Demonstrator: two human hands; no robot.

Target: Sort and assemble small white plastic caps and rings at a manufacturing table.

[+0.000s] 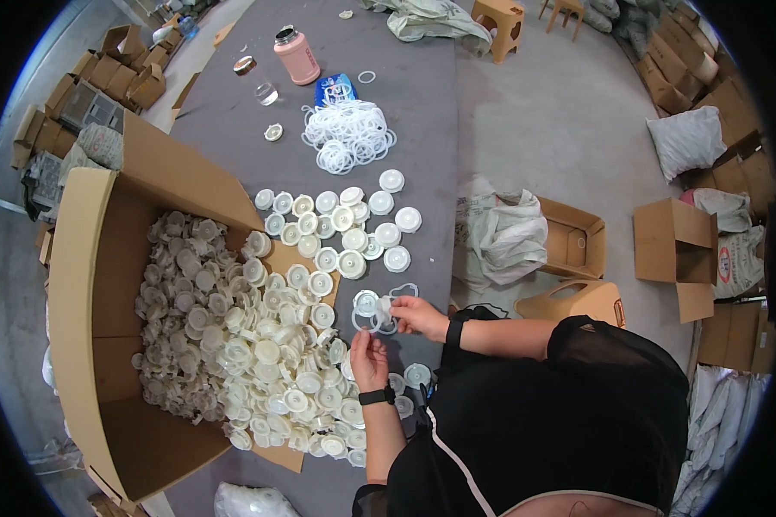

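My right hand (416, 318) pinches a small translucent white piece, apparently a sealing ring (387, 327), over the grey-covered table. My left hand (369, 360) is beside it, fingertips drawn together at the lower edge of a ring; whether it grips that ring is too small to make out. A round white plastic lid (366, 302) lies just beyond my fingertips, and another loose ring (404, 289) is near my right hand. Left of my hands a big heap of white lids (267, 351) spills from a cardboard box (103, 336). Farther off, several lids (351, 217) lie spread out singly.
A pile of white rings (350, 131) lies toward the far end of the table (405, 86), by a blue packet (334, 89). A pink bottle (297, 56) and a clear jar (256, 80) stand behind. On the floor at right are a plastic stool (578, 301) and an open carton (575, 237).
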